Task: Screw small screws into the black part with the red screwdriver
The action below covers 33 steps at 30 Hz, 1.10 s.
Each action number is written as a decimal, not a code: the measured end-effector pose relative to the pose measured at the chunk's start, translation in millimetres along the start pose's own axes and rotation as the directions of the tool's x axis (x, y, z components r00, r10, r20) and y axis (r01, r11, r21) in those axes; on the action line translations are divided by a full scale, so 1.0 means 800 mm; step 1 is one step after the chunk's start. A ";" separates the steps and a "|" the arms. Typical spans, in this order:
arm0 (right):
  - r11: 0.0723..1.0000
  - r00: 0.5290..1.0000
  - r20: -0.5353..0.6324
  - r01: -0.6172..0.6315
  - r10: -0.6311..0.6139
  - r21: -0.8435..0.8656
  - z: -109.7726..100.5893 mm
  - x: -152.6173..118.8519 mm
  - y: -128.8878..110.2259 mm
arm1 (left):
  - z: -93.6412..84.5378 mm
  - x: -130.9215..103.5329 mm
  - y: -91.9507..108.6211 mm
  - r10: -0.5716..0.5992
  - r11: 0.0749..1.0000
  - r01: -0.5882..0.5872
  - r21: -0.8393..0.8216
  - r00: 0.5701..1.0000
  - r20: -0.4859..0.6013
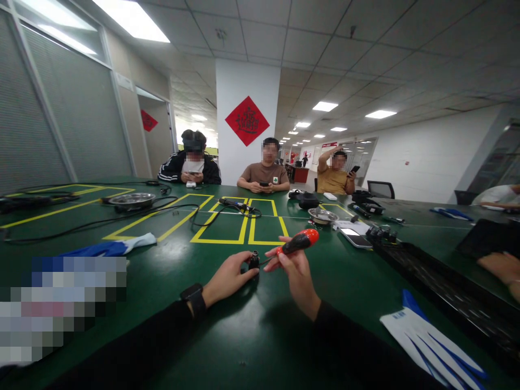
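Note:
My left hand (229, 279) rests low over the green table, its fingers closed around a small black cylindrical part (254, 260) with a metallic top, held upright. In my right hand (298, 271) is a screwdriver (299, 241) with a red and black handle, gripped by the fingers. Its thin shaft points left toward the black part. Whether the tip touches the part I cannot tell. A dark watch band circles my left wrist.
Yellow tape rectangles mark the green table (227, 336). A white and blue glove (426, 336) lies at right, beside a long black tray (439, 287). Metal bowls (323, 215), a phone (355, 238) and black cables (239, 205) lie farther off. Several people sit around the table.

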State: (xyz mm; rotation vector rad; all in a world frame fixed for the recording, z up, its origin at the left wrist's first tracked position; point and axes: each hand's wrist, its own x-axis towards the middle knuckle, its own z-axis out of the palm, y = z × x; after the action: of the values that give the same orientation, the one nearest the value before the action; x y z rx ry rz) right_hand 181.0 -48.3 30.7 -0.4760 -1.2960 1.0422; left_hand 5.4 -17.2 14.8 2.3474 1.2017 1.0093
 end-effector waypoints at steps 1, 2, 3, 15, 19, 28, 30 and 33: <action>1.000 1.000 0.006 -0.001 0.001 -0.004 0.000 0.000 0.000 | 0.000 0.000 0.001 0.001 1.000 -0.001 -0.003 1.000 0.005; 1.000 1.000 0.004 0.003 -0.003 -0.012 0.000 0.000 0.000 | 0.000 0.000 0.001 0.002 1.000 -0.002 -0.004 1.000 0.010; 1.000 1.000 -0.005 0.011 -0.011 -0.023 0.000 0.000 0.001 | 0.001 0.000 0.002 0.001 1.000 -0.001 -0.004 1.000 0.014; 0.996 0.999 0.040 0.036 -0.033 -0.084 0.000 0.000 0.001 | 0.000 0.000 0.004 -0.006 1.000 0.006 -0.008 1.000 0.028; 0.982 0.999 0.042 0.038 -0.031 -0.186 -0.001 -0.001 0.004 | 0.002 0.001 0.001 -0.018 1.000 0.018 -0.008 1.000 0.017; 0.962 0.995 0.031 0.102 -0.097 -0.252 -0.004 -0.008 0.009 | 0.005 -0.001 -0.006 0.003 1.000 -0.003 0.015 1.000 0.018; 0.959 0.993 0.031 0.121 -0.117 -0.256 -0.004 -0.008 0.010 | 0.007 0.000 -0.009 -0.011 1.000 0.011 -0.016 1.000 0.008; 0.962 0.990 0.020 0.138 -0.137 -0.238 -0.004 -0.008 0.011 | 0.009 0.001 -0.012 -0.033 0.998 0.034 -0.061 0.999 0.008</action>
State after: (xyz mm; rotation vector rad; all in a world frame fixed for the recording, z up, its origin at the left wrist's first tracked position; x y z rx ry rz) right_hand 181.7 -48.5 19.5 -0.5568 -1.4445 0.7751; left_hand 5.1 -10.5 4.6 2.2747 1.1867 1.0118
